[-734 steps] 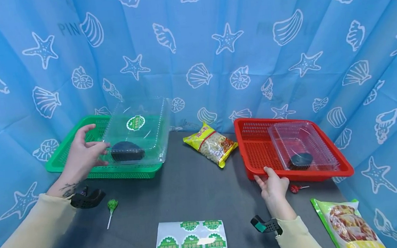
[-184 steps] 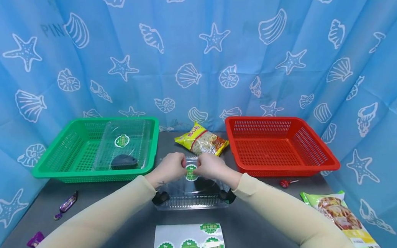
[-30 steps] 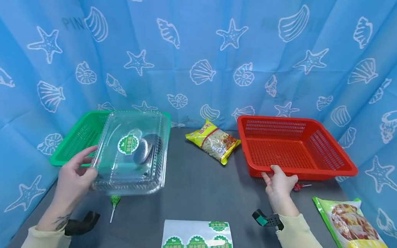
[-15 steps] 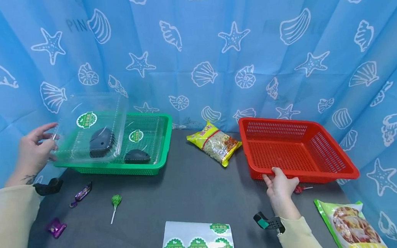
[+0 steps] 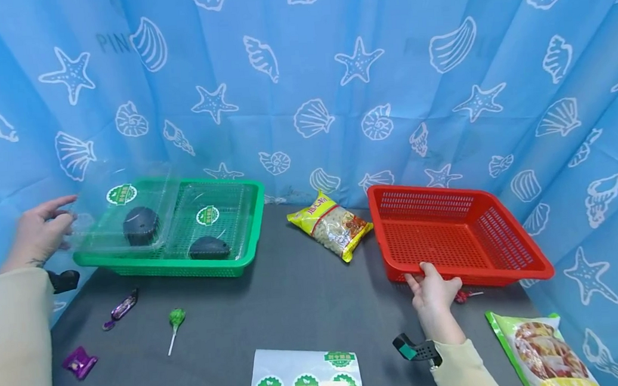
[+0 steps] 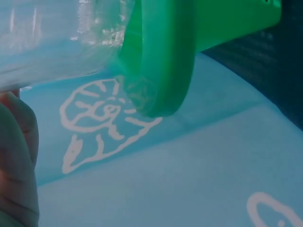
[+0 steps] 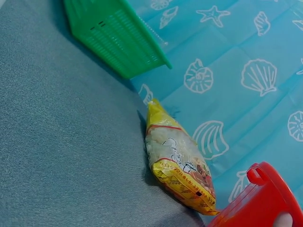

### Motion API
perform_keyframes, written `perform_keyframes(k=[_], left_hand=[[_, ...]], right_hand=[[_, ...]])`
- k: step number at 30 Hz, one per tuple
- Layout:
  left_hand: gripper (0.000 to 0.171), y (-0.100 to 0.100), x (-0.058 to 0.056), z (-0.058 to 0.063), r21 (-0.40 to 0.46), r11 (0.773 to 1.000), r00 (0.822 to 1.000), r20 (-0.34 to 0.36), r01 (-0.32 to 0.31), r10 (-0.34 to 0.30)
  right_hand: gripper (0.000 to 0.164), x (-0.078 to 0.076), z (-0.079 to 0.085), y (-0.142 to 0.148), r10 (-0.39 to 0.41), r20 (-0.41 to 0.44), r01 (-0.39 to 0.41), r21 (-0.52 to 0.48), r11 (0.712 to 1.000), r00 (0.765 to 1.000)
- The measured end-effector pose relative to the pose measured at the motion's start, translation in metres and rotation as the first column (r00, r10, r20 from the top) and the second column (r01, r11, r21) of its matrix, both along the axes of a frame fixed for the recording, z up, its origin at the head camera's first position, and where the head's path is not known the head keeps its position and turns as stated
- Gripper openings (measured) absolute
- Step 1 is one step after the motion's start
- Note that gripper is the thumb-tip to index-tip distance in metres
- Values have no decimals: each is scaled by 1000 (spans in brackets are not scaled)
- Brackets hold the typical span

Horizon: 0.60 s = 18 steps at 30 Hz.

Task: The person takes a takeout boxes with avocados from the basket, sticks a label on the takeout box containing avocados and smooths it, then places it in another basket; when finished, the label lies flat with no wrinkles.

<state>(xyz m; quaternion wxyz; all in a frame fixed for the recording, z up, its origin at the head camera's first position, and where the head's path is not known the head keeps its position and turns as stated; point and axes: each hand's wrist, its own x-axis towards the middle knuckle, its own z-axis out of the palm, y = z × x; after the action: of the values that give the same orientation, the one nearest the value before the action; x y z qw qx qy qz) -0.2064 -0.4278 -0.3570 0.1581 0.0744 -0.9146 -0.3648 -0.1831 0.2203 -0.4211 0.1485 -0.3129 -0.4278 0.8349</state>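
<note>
My left hand [image 5: 40, 233] pinches the left edge of a clear plastic clamshell box [image 5: 163, 227], which sits tilted over the left half of the green basket [image 5: 147, 266]. Inside the box is a dark rounded object like a computer mouse [image 5: 141, 224]; a green round sticker [image 5: 121, 195] marks its lid. A second clear box [image 5: 237, 213], with a similar sticker and dark object [image 5: 209, 248], lies in the basket's right half. At the front rim of the red basket [image 5: 471, 278], my right hand [image 5: 436, 298] grips the edge with thumb and fingers.
Between the baskets lies a yellow food bag [image 5: 333, 226]. A sticker sheet [image 5: 305, 369] is at the front edge, a green-edged food bag [image 5: 540, 350] at right. Loose sweets include a green lollipop [image 5: 176, 322], purple candies [image 5: 80, 363] and a red lollipop [image 5: 463, 296].
The clear box has left the middle of the table, swung left across the green basket and come lower over its left half. Earlier it lay in the red basket. The right hand keeps its place.
</note>
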Motion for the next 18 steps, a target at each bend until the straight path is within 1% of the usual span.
perform_keyframes(k=[4, 8, 13, 18], left_hand=[[49, 1, -5, -1, -36, 999, 998, 61, 8, -6], [52, 3, -9, -1, -47, 999, 992, 125, 9, -4], [56, 4, -12, 2, -58, 998, 978, 208, 28, -15], [56, 2, -13, 4, -95, 994, 963, 270, 52, -24]], right_hand=[[79, -1, -1, 0, -8, -5, 8, 10, 1000, 1000], [79, -2, -3, 0, -23, -1, 23, 26, 999, 1000], [76, -3, -4, 1, -40, -1, 40, 8, 999, 999], [77, -2, -1, 1, -25, 3, 25, -15, 1000, 1000]])
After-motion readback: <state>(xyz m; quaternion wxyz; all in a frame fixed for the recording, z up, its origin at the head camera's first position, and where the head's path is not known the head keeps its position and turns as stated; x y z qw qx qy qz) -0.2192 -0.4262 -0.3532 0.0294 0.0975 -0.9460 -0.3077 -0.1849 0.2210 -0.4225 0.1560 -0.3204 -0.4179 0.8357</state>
